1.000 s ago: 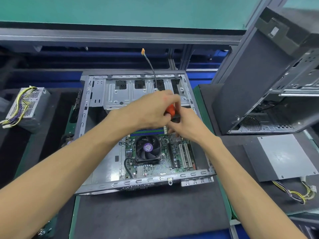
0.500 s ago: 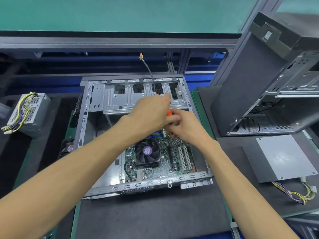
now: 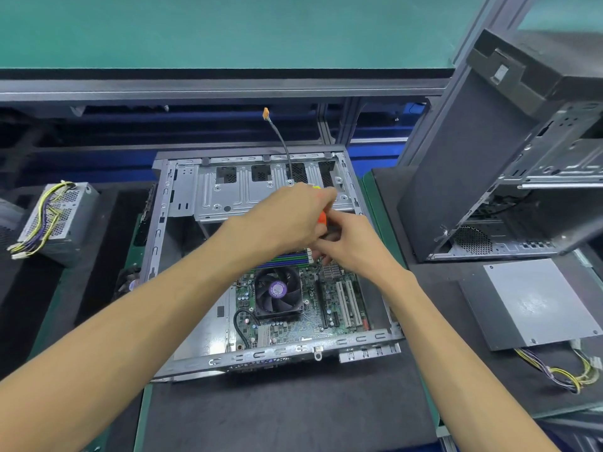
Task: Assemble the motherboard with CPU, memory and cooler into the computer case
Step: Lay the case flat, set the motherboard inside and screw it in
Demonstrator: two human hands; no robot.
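An open computer case [image 3: 163,223] lies flat on a dark mat. Inside it sits the green motherboard [image 3: 293,324] with a black cooler fan [image 3: 277,290], white slots [image 3: 347,305] and memory sticks [image 3: 287,257]. My left hand [image 3: 290,216] grips an orange-handled screwdriver [image 3: 322,218] above the board's far right corner. My right hand [image 3: 349,243] sits right beside it with its fingers curled at the tool's lower part. The tip and whatever lies under it are hidden by both hands.
A cable with an orange connector [image 3: 266,112] sticks up from the case's drive bay. A power supply [image 3: 55,220] with yellow wires lies at the left. At the right stand a second, upright case [image 3: 489,177] and a grey power supply [image 3: 535,301].
Both hands with the screwdriver have shifted slightly toward the far side of the case. The view has tilted a little.
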